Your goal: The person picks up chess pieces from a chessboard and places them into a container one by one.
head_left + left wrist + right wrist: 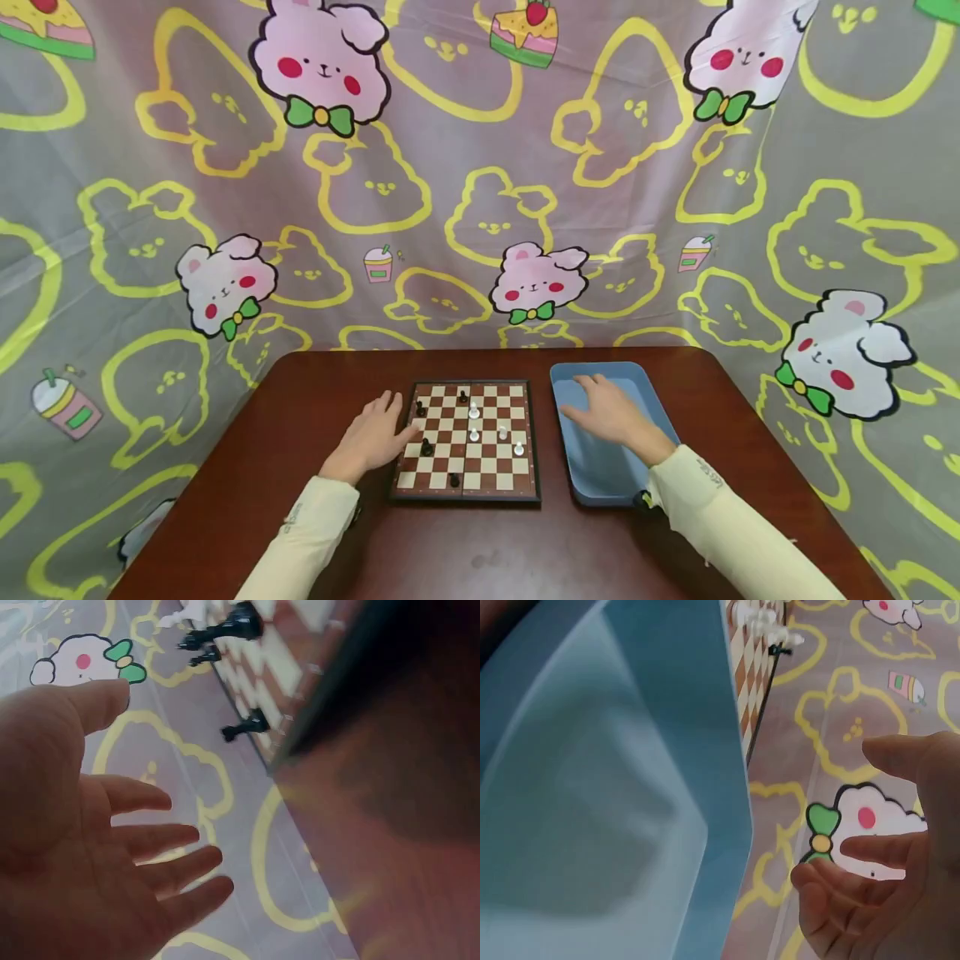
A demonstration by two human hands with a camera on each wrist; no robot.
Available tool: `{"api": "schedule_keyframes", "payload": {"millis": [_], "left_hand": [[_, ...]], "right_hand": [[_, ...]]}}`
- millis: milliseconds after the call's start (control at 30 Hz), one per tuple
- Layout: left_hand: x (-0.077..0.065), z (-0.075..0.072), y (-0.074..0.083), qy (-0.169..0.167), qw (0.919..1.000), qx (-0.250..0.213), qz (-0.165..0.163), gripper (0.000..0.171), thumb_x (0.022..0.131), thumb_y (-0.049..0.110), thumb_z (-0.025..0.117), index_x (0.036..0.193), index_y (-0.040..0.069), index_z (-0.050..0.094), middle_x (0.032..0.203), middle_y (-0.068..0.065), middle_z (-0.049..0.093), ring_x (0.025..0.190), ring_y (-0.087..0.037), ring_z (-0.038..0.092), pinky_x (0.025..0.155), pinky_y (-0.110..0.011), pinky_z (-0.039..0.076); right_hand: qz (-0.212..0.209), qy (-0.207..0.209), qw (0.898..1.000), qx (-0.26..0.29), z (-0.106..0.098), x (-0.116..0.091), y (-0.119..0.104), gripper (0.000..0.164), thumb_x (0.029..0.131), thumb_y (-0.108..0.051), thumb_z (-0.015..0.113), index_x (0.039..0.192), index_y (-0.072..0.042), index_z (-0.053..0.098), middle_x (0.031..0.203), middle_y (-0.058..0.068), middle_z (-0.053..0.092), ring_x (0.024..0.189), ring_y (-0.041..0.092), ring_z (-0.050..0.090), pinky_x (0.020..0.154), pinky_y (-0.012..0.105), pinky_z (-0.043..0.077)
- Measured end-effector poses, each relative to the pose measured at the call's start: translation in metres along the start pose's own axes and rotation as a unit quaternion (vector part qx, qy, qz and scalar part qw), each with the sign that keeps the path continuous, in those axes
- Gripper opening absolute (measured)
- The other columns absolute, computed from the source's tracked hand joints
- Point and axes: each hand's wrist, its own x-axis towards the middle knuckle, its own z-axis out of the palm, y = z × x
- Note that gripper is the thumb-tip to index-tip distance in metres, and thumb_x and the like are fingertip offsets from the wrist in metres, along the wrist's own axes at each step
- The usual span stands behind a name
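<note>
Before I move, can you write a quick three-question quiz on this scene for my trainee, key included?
1. In the head view, how many black pieces show on the chessboard?

2. In that view, the right hand appears over which thing?
A) the chessboard
B) the blue tray
C) the patterned curtain

3. True or false: the left hand is gripping a white piece.

Key:
1. Four
2. B
3. False; the left hand is open and holds nothing.
</note>
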Motion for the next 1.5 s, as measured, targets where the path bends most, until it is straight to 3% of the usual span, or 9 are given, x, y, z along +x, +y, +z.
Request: {"api": "schedule_keyframes", "payload": {"millis": [233, 500, 733, 1033, 1200, 1500], "left_hand": [[-0.015, 0.012, -0.011, -0.027, 0.9993, -0.026, 0.004, 0.074, 0.096, 0.043, 0.051, 0.144, -0.009, 0.029, 0.148, -0.028, 0.025, 0.134, -0.045, 0.026, 0.102, -0.056, 0.029], [-0.028, 0.026, -0.011, -0.059, 0.9970, -0.042, 0.029, 0.076, 0.095, 0.044, 0.052, 0.143, -0.012, 0.028, 0.150, -0.029, 0.021, 0.137, -0.043, 0.021, 0.106, -0.051, 0.026], [-0.027, 0.038, -0.011, -0.077, 0.9955, -0.043, 0.033, 0.083, 0.093, 0.051, 0.051, 0.146, -0.007, 0.025, 0.154, -0.023, 0.011, 0.139, -0.039, 0.016, 0.104, -0.049, 0.031], [-0.027, 0.043, -0.010, -0.089, 0.9945, -0.037, 0.040, 0.089, 0.089, 0.053, 0.058, 0.146, -0.007, 0.025, 0.154, -0.023, 0.013, 0.139, -0.039, 0.018, 0.104, -0.048, 0.032], [-0.026, 0.048, -0.012, -0.091, 0.9941, -0.035, 0.049, 0.091, 0.088, 0.054, 0.058, 0.145, -0.009, 0.025, 0.153, -0.024, 0.013, 0.138, -0.039, 0.019, 0.104, -0.046, 0.032], [-0.026, 0.048, -0.011, -0.080, 0.9947, -0.037, 0.053, 0.092, 0.087, 0.052, 0.061, 0.143, -0.012, 0.026, 0.153, -0.026, 0.015, 0.136, -0.040, 0.024, 0.103, -0.046, 0.032]], "right_hand": [[-0.019, -0.020, 0.998, 0.053, 0.010, 0.007, -0.016, 0.059, 0.090, -0.041, 0.061, 0.131, 0.000, 0.051, 0.117, 0.020, 0.058, 0.102, 0.032, 0.058, 0.078, 0.047, 0.048], [-0.020, -0.054, 0.992, 0.109, 0.028, 0.006, -0.038, 0.044, 0.090, -0.027, 0.065, 0.125, -0.001, 0.056, 0.106, 0.011, 0.061, 0.094, 0.024, 0.058, 0.073, 0.040, 0.048], [-0.040, -0.092, 0.986, 0.130, 0.045, 0.006, -0.053, 0.042, 0.089, -0.020, 0.066, 0.123, 0.002, 0.056, 0.104, 0.012, 0.061, 0.091, 0.025, 0.059, 0.074, 0.041, 0.048], [-0.049, -0.112, 0.982, 0.144, 0.065, 0.009, -0.059, 0.039, 0.082, -0.010, 0.072, 0.117, 0.004, 0.061, 0.105, 0.013, 0.062, 0.094, 0.028, 0.058, 0.078, 0.043, 0.048], [-0.026, -0.108, 0.984, 0.140, 0.074, 0.009, -0.058, 0.038, 0.078, -0.006, 0.076, 0.114, 0.002, 0.064, 0.102, 0.011, 0.062, 0.092, 0.025, 0.060, 0.077, 0.041, 0.049], [-0.045, -0.106, 0.982, 0.151, 0.080, 0.011, -0.053, 0.027, 0.078, 0.001, 0.073, 0.105, -0.001, 0.069, 0.102, 0.009, 0.067, 0.090, 0.024, 0.062, 0.074, 0.038, 0.051]]}}
